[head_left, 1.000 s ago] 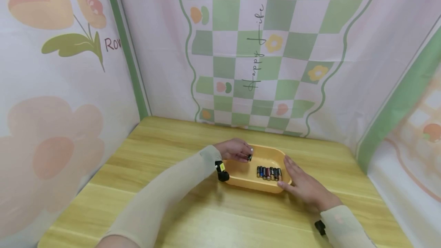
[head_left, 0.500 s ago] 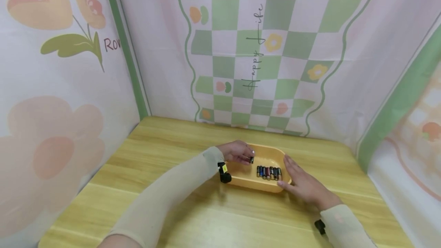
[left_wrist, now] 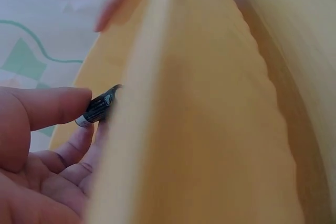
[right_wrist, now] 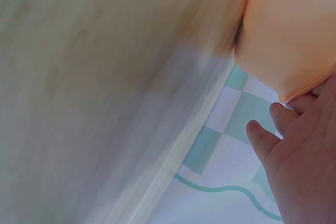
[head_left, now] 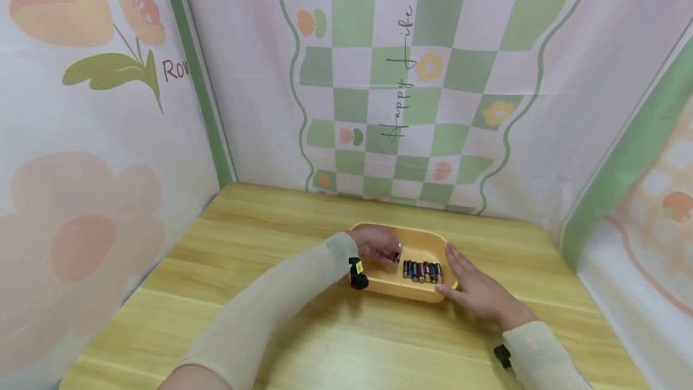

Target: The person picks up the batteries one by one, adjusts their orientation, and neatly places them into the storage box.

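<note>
My left hand (head_left: 376, 242) reaches over the left part of a yellow plastic tray (head_left: 400, 291). It pinches a small dark battery (left_wrist: 100, 108) between thumb and fingers, low inside the tray. To the right of that battery (head_left: 397, 257), several batteries (head_left: 422, 271) lie side by side in a row on the tray floor, with black, blue and red wrappers. My right hand (head_left: 479, 294) rests against the tray's right end, fingers extended along the far corner and thumb at the near rim. In the right wrist view, fingertips (right_wrist: 283, 113) lie right by the tray's edge.
A wood-grain table (head_left: 325, 342) carries the tray. Behind it hangs a checked curtain (head_left: 400, 137) with lettering and flowers, and a floral curtain (head_left: 86, 227) stands along the left side. A black wrist camera (head_left: 357, 275) on the left sleeve overlaps the tray's near left corner.
My left hand has moved slightly right and nearer to me, bringing the pinched battery closer to the row. The right hand, tray and lined-up batteries have stayed put.
</note>
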Demonstrator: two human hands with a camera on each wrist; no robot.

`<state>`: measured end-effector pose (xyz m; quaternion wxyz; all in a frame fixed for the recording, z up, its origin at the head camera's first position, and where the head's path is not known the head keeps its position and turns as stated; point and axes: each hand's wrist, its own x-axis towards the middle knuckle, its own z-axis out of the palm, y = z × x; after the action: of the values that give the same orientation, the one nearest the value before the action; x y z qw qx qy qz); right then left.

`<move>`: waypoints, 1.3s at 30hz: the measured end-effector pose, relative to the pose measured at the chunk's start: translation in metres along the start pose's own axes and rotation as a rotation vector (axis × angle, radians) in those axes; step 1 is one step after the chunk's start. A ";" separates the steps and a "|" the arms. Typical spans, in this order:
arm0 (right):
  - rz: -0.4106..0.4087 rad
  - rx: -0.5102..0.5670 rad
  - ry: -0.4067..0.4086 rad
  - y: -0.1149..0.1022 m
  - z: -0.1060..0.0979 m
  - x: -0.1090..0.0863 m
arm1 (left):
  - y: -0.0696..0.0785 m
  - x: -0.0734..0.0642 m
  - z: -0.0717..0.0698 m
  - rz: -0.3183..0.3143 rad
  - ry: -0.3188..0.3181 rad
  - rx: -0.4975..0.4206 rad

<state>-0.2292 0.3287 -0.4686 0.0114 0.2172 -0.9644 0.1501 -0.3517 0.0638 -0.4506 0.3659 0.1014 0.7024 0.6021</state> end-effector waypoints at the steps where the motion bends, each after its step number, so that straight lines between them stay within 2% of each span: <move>1: 0.001 0.001 -0.001 0.000 0.000 0.000 | -0.001 0.001 0.001 0.004 0.003 0.002; 19: 0.003 -0.002 0.004 0.000 -0.002 0.000 | -0.006 0.005 0.010 -0.004 0.038 0.019; 30: -0.003 -0.011 0.008 0.000 0.000 0.000 | -0.011 0.004 0.018 0.019 0.007 0.089; 34: -0.003 -0.014 0.012 0.000 0.000 0.000 | -0.008 -0.004 0.026 0.031 0.044 0.139; 39: -0.003 -0.012 0.007 0.000 0.000 0.000 | -0.003 -0.015 0.034 0.024 0.121 0.188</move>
<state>-0.2291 0.3290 -0.4683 0.0163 0.2180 -0.9650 0.1451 -0.3180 0.0803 -0.4478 0.3045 0.1074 0.7753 0.5428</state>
